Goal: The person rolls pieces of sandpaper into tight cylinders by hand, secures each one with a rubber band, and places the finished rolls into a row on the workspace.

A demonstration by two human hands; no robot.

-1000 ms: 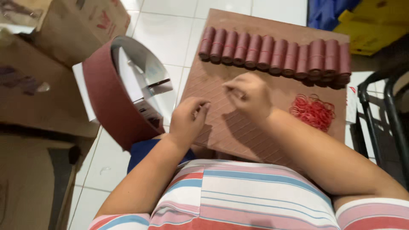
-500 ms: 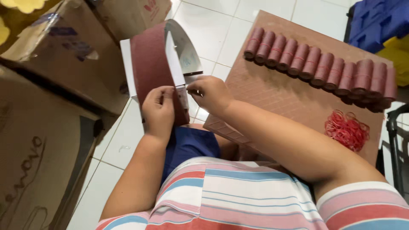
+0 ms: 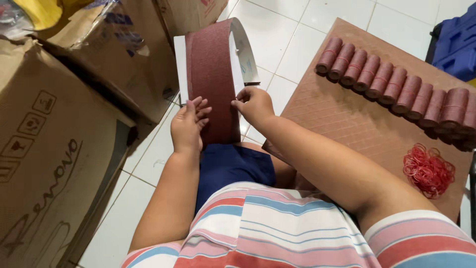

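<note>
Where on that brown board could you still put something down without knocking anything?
The brown board is bare across its middle, between the row of small red-brown rolls along its far edge and the pile of red rubber bands near its right corner. It is crowded by the big abrasive strip, where the left hand and right hand meet.
</note>
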